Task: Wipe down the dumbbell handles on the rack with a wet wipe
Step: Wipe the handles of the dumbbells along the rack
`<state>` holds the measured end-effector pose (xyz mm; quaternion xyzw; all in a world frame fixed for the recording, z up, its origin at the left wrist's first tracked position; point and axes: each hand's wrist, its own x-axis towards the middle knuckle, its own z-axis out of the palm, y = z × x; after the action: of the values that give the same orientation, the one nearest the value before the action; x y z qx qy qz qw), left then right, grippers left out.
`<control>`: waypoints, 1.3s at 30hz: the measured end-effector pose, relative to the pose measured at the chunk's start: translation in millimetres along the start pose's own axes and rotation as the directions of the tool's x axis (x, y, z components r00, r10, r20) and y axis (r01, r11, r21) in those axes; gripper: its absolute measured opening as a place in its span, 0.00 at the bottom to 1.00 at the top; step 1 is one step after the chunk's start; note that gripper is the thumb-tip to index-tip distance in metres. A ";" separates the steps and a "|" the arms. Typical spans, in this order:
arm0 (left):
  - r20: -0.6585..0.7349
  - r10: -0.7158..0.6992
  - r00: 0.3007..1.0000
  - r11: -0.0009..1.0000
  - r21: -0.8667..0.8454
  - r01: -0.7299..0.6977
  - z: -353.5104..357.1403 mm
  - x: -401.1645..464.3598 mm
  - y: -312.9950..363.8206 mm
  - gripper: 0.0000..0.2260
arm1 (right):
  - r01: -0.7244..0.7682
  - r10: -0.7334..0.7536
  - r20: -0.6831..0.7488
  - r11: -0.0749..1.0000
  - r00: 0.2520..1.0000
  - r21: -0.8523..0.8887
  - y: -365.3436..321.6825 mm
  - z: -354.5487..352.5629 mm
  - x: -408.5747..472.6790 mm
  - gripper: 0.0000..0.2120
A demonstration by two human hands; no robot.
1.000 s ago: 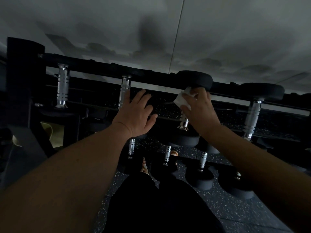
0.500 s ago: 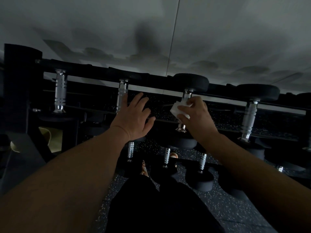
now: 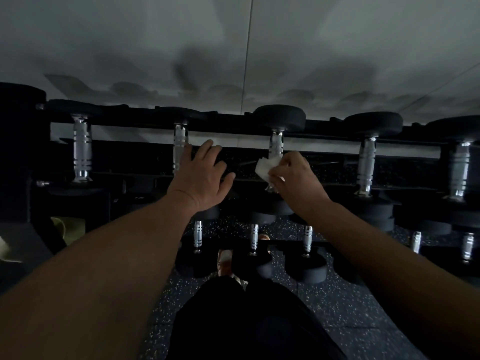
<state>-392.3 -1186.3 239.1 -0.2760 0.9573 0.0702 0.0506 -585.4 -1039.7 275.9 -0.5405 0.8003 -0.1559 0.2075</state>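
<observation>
A black rack (image 3: pixel 228 126) carries a row of dumbbells with chrome handles and black round heads. My right hand (image 3: pixel 296 180) is closed around a white wet wipe (image 3: pixel 266 166) and presses it against the lower half of the middle chrome handle (image 3: pixel 275 145). My left hand (image 3: pixel 201 175) lies flat with fingers spread beside the neighbouring handle (image 3: pixel 179 149), resting on that dumbbell's near head. More handles stand to the left (image 3: pixel 81 152) and right (image 3: pixel 366 165).
A lower tier holds smaller dumbbells (image 3: pixel 306 255) near my legs (image 3: pixel 249 320) and shoe (image 3: pixel 224 262). The floor (image 3: pixel 337 307) is dark speckled rubber. A pale wall (image 3: pixel 233 48) rises behind the rack. A black upright post (image 3: pixel 20 152) stands at the left.
My right hand with the wipe has slid down the middle handle from just under the far head toward its near end. The left hand has stayed in place.
</observation>
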 end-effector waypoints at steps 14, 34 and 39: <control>-0.010 0.068 0.998 0.982 -0.174 -0.068 -10.5 1.2 39.4 0.28 | -0.173 0.171 -0.185 0.985 0.968 0.004 1.9 -23.0 -55.9 0.07; -0.006 0.101 0.995 0.985 -0.141 -0.101 -13.9 65.4 187.4 0.29 | -0.063 0.069 -0.208 0.997 0.976 0.035 117.7 -94.2 -103.5 0.02; -0.003 0.005 1.000 0.995 -0.099 -0.006 -0.7 72.3 203.5 0.27 | -0.058 0.073 -0.189 0.995 0.979 0.085 166.9 -116.3 -99.7 0.05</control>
<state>-562.2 -1053.6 251.6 -0.2756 0.9535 0.1171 0.0353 -744.3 -882.8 313.8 -0.4876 0.8272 -0.2318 0.1559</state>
